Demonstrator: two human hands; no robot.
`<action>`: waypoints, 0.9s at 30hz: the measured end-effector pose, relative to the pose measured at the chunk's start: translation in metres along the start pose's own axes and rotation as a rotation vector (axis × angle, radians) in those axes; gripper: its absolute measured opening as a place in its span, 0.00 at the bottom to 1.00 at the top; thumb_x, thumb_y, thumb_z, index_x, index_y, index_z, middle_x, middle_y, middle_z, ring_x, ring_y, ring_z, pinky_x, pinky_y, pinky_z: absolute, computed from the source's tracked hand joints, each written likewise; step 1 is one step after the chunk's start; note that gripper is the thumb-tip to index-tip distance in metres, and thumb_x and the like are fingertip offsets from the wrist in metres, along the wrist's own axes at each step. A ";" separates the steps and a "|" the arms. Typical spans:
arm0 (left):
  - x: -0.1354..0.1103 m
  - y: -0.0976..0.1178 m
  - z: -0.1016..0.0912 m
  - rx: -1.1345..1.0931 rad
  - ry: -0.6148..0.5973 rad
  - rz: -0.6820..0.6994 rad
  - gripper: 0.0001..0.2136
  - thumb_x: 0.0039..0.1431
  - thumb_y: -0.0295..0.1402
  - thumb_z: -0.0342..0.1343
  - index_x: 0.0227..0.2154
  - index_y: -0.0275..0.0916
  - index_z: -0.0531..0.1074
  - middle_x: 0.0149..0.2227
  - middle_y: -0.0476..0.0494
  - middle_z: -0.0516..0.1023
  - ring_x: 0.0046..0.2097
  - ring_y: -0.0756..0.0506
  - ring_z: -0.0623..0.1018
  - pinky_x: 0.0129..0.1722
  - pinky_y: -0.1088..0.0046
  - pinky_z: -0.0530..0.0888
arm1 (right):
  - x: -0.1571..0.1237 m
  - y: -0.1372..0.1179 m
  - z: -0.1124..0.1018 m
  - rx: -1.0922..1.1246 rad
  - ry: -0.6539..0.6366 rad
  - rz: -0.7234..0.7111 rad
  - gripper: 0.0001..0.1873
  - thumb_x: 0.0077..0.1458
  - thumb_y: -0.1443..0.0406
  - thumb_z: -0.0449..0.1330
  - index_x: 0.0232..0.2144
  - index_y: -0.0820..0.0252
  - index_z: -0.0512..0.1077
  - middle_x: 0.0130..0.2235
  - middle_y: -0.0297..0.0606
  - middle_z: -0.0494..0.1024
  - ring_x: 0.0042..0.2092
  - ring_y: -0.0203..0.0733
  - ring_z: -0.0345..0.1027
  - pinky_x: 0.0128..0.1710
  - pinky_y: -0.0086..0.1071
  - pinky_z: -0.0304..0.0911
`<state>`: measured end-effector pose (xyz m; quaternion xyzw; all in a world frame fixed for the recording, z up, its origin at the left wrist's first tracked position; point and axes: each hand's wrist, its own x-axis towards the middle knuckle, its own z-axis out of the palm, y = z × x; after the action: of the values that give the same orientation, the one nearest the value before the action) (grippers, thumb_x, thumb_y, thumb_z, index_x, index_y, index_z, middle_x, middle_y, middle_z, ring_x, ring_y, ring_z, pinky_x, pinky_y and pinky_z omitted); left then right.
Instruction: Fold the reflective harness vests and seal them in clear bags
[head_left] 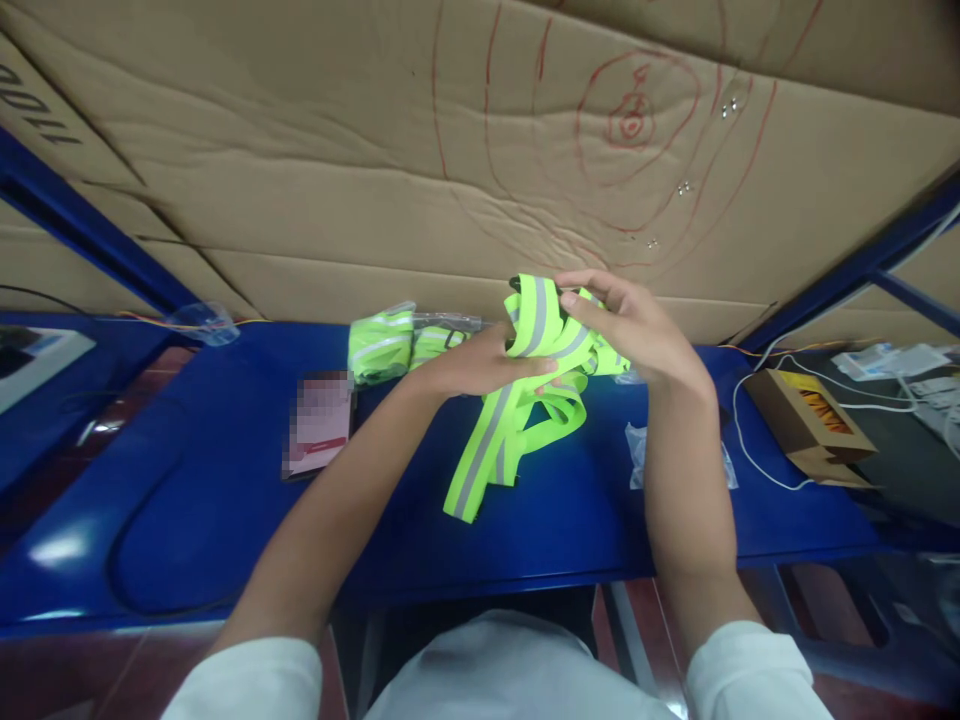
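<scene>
The reflective strap is neon yellow-green with a grey stripe down its middle, the table glossy blue, and the far cardboard sheet tan with red scribbled rings.

Soft, even indoor light from overhead; cardboard lit flat, no hard shadows. White glare patches on the glossy blue table off to my left. Faint shade under my left hand and right hand. Neon strap sharp and saturated. Phone is a pixelated block. Frame edges bow; my sleeves look soft.
</scene>
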<state>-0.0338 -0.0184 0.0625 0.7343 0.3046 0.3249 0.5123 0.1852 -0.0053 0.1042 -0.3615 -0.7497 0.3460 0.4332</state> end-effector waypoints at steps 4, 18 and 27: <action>0.004 -0.009 0.001 -0.114 0.066 -0.143 0.20 0.55 0.47 0.71 0.46 0.42 0.82 0.43 0.39 0.86 0.46 0.35 0.84 0.48 0.58 0.79 | -0.011 -0.017 -0.010 -0.238 0.115 -0.129 0.09 0.62 0.56 0.67 0.37 0.55 0.79 0.39 0.34 0.83 0.41 0.42 0.75 0.46 0.38 0.70; -0.005 0.031 0.000 -0.159 0.340 0.092 0.25 0.55 0.51 0.72 0.49 0.40 0.82 0.51 0.41 0.84 0.57 0.33 0.80 0.58 0.59 0.76 | -0.018 -0.034 0.022 -0.652 0.333 -0.376 0.09 0.70 0.63 0.55 0.44 0.51 0.75 0.54 0.44 0.75 0.60 0.54 0.70 0.64 0.54 0.66; -0.003 0.031 0.002 -0.143 0.511 0.155 0.20 0.64 0.52 0.63 0.41 0.38 0.83 0.41 0.41 0.87 0.46 0.42 0.85 0.50 0.67 0.81 | -0.003 -0.001 0.007 -0.118 0.037 -0.078 0.43 0.56 0.41 0.68 0.67 0.48 0.67 0.66 0.43 0.72 0.66 0.56 0.67 0.65 0.52 0.69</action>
<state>-0.0305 -0.0305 0.0914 0.6118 0.3430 0.5585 0.4429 0.1797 -0.0100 0.1013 -0.3633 -0.7742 0.2773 0.4379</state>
